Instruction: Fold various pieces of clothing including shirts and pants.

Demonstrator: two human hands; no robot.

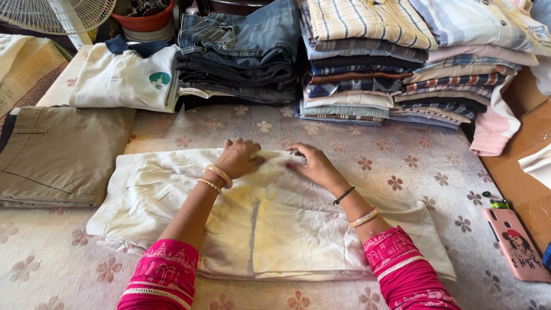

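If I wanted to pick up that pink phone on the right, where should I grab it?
Probably by its two long sides, coming straight down from above. The pink phone lies flat on the flowered cloth, its back up, so nothing sticks up to hold. Its long sides look free; the cardboard lies close on the far side. Both hands, left and right, rest on the cream garment.

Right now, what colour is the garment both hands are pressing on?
Cream or off-white, with yellowish patches: the garment lies under the left hand and right hand, shown in the head view.
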